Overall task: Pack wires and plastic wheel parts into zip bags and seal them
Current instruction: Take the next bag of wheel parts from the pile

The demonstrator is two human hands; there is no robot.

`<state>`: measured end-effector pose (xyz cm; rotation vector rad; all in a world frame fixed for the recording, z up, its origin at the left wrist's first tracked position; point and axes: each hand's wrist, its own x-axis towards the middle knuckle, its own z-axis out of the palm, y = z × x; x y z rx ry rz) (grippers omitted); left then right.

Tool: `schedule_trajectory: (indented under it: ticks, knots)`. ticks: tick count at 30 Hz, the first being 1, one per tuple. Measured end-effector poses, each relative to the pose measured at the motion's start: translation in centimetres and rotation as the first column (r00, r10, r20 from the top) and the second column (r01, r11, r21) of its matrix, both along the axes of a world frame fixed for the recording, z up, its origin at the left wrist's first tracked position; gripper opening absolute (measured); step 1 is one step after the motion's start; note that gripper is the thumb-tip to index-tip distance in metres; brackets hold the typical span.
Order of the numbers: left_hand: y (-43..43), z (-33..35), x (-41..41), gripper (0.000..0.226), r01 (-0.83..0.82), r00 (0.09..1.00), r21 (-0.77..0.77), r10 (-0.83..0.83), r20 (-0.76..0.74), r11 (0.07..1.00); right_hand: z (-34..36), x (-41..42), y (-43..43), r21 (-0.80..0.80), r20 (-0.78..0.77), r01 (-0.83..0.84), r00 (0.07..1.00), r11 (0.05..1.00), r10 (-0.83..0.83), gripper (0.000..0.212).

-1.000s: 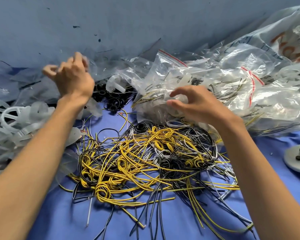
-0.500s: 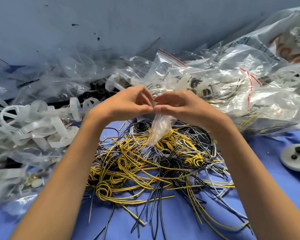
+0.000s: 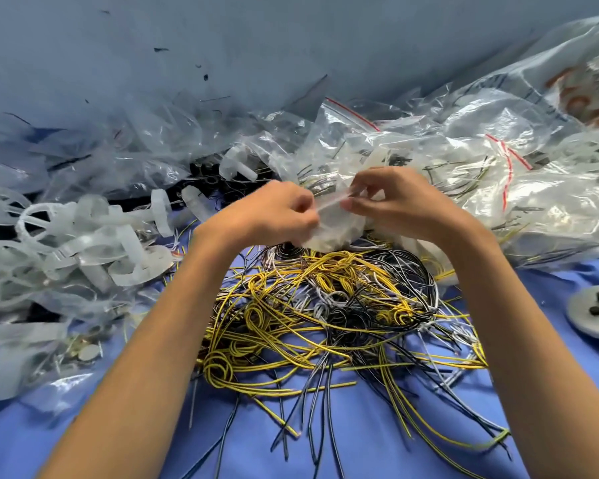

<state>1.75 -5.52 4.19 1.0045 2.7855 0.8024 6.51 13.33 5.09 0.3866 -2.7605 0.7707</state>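
Note:
A small clear zip bag (image 3: 329, 221) hangs between my hands above the wire pile. My left hand (image 3: 274, 216) pinches its top edge from the left and my right hand (image 3: 395, 198) pinches it from the right, spreading the mouth apart. Below lies a tangled heap of yellow, black and white wires (image 3: 325, 316) on the blue cloth (image 3: 377, 444). Translucent white plastic wheel parts (image 3: 83, 243) are piled at the left. I cannot tell what the bag holds.
Filled zip bags with red strips (image 3: 481, 188) are stacked at the right and back. Crumpled clear bags (image 3: 118, 150) lie at the back left. A grey disc with black pieces (image 3: 595, 312) sits at the right edge. A blue wall rises behind.
My left hand came from the back-left bag pile to the middle with a small bag. Both hands now hold it higher and pull its mouth apart.

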Motion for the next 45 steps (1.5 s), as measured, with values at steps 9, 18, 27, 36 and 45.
schedule_trajectory:
  ticks: [9, 18, 27, 36, 45]
  knots:
    - [-3.7, 1.2, -2.5, 0.025, -0.440, 0.797, 0.517, 0.585, -0.153, 0.734, -0.4, -0.1, 1.4, 0.062, 0.228, -0.032, 0.973, 0.998, 0.017, 0.036]
    - [0.0, -0.9, -8.8, 0.016, -0.361, 0.929, 0.368, 0.296, 0.224, 0.857, -0.9, -0.1, 1.5, 0.108, 0.335, -0.035, 0.942, 0.994, -0.003, 0.030]
    - [2.1, -4.4, -18.2, 0.015, -0.584, 0.763, 0.315, 0.374, 0.527, 0.748, -2.3, -0.9, 2.4, 0.058, 0.399, -0.012, 0.917, 0.998, -0.012, 0.032]
    - [5.2, -4.1, -21.5, 0.036, -0.561, 0.801, 0.406, 0.351, 0.484, 0.721, -2.8, -1.1, 3.0, 0.006, 0.427, 0.011, 0.904, 1.000, -0.013, 0.033]
    - [2.4, 1.4, -18.5, 0.029, -0.449, 0.713, 0.797, 0.700, 0.046, 0.404, -2.4, -1.0, 2.9, 0.017, 0.440, 0.018, 0.898, 1.000, -0.024, 0.033]
